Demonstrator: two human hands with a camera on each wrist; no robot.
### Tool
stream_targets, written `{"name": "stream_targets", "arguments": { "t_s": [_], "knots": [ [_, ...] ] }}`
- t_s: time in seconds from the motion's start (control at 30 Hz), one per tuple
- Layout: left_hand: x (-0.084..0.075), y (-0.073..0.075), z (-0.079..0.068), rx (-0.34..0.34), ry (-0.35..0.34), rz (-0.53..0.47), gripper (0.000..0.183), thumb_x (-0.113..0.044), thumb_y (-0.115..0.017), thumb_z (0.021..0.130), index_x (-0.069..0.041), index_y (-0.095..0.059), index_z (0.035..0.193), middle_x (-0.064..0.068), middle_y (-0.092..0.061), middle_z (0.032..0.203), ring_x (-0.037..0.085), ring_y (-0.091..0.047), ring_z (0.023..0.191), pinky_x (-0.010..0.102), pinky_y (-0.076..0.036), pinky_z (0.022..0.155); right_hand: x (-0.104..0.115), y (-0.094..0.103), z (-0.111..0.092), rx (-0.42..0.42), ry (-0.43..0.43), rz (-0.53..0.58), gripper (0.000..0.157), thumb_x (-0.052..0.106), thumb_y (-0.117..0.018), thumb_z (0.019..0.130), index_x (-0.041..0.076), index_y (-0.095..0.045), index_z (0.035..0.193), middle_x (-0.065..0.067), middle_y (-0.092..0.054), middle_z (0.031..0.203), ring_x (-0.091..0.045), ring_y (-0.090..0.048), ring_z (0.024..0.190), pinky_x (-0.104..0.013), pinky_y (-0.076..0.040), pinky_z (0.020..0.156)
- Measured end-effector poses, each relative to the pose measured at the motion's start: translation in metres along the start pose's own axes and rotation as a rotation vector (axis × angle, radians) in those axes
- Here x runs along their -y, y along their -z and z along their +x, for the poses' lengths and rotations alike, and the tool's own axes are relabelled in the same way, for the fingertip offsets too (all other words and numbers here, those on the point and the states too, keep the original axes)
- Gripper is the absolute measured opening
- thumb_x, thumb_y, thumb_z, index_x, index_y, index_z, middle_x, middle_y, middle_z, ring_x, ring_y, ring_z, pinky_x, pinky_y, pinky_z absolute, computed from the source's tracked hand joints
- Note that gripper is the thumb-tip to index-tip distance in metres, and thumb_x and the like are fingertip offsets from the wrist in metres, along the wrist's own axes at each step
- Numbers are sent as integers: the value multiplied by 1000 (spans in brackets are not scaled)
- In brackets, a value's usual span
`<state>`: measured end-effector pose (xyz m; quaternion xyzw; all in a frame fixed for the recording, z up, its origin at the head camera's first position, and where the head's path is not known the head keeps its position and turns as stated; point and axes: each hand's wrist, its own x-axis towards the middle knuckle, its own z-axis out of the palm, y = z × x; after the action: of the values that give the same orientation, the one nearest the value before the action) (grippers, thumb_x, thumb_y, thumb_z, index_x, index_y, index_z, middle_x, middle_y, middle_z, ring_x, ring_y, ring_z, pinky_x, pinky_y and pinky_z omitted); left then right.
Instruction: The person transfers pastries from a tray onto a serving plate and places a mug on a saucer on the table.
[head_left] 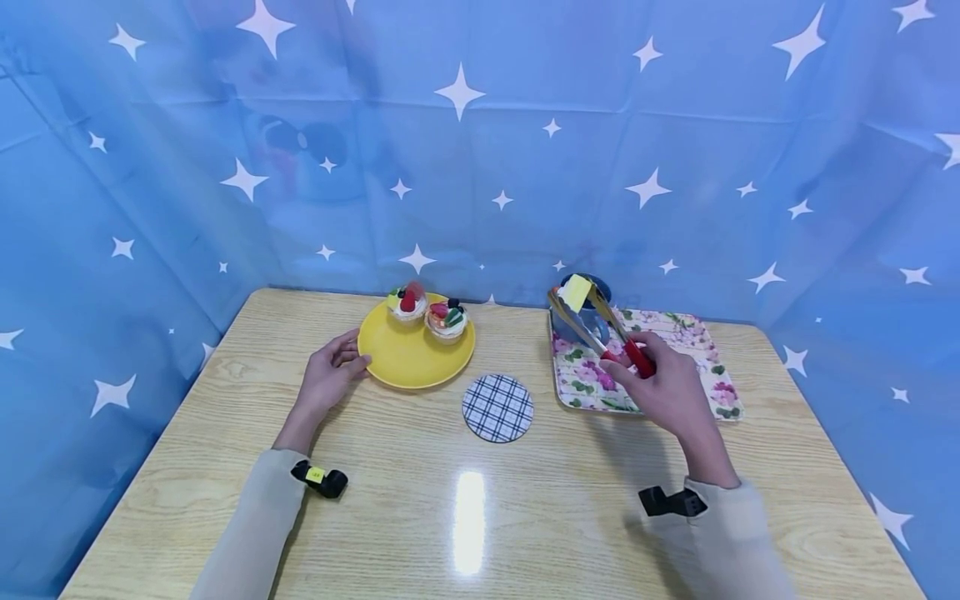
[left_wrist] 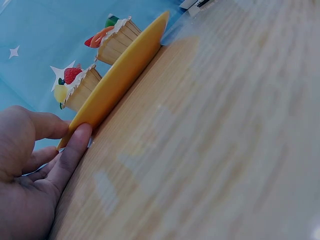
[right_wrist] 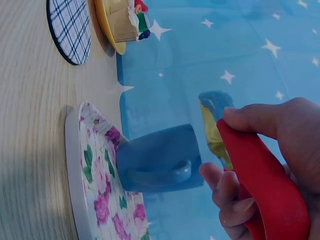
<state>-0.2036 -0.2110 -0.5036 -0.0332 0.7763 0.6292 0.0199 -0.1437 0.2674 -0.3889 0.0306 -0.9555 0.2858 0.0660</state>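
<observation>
My left hand (head_left: pixel 332 372) pinches the near-left rim of a yellow plate (head_left: pixel 405 358) between thumb and fingers. Two cupcakes with cream and fruit sit toward the plate's back: one cupcake (head_left: pixel 408 305) has a red berry, the other cupcake (head_left: pixel 446 323) a green piece on top. My right hand (head_left: pixel 667 387) grips tongs by their red handles (right_wrist: pixel 265 175). Between the tong tips is a small white block with a yellow face (head_left: pixel 576 292), held over a blue mug (right_wrist: pixel 157 157). Part of the mug is hidden behind the tongs in the head view.
Under the mug lies a floral tray (head_left: pixel 705 358) with a raised rim, on the right. A round plaid coaster (head_left: pixel 498 408) rests on the wooden table (head_left: pixel 390 517) between plate and tray. Behind the table hangs a blue star-patterned curtain (head_left: pixel 487 158).
</observation>
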Motion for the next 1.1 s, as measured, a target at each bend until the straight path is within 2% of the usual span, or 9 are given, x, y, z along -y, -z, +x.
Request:
{"name": "stream_targets", "arguments": {
  "t_s": [0.27,0.53,0.67,0.9,1.1],
  "knots": [
    [3,1,3,4,11,-3,63,-10,-64,102,-13,-38,159,22,-54,137,4,-60,102,22,-65,87,5,-7,0,-7,15,14,61,47,-71,95,6,-57,139,-23,-71,107,-27,-57,74,-29,-45,54],
    [-1,-1,0,-11,-1,16,62,-12,-66,101,-14,-41,158,21,-55,133,6,-61,103,20,-65,86,10,-11,1,5,29,20,63,45,-71,96,5,-55,143,-23,-70,108,-25,-56,73,-29,-44,54],
    [-1,-1,0,-17,1,17,62,-12,-66,101,-14,-42,157,21,-55,132,6,-61,103,19,-65,86,13,-14,2,14,34,25,63,44,-72,95,6,-56,142,-21,-70,106,-26,-55,74,-29,-45,56],
    [2,0,2,-15,-1,13,62,-11,-66,101,-15,-42,158,21,-55,133,6,-61,103,19,-64,86,17,-19,4,25,38,27,64,44,-74,94,4,-56,141,-23,-69,112,-28,-56,82,-29,-46,61],
    [3,0,2,-14,10,3,62,-11,-66,101,-15,-42,158,18,-55,131,6,-60,103,20,-65,85,19,-24,5,26,53,48,60,43,-74,94,6,-58,138,-19,-70,104,-26,-54,76,-29,-44,57]
  ]
}}
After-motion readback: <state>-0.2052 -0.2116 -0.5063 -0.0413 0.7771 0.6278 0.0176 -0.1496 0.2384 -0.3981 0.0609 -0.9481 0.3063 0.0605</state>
